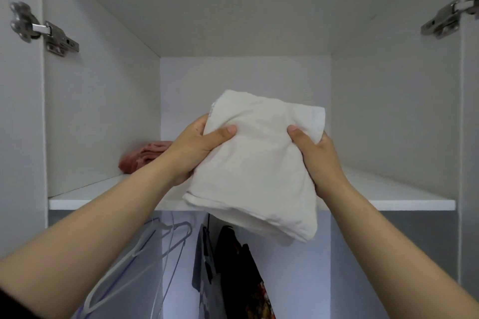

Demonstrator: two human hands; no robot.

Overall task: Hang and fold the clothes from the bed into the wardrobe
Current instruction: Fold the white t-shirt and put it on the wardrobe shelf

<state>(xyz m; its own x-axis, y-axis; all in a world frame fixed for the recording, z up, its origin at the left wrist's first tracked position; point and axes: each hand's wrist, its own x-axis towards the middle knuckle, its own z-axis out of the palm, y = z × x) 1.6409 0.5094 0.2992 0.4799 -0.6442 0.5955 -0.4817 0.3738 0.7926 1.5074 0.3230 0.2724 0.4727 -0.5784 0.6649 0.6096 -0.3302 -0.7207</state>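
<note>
at centre frame, a folded white garment is clasped by left hand and right hand.
pink garment is already shelved; white one is not yet set down.

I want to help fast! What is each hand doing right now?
Left hand: grips the folded white cloth, thumb on top.
Right hand: grips the same cloth on its other side.

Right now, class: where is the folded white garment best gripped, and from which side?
Probably at its two side edges, from the near end, as the left hand and right hand do, thumbs on top. The folded white garment is flat and limp; its near end sags.
</note>
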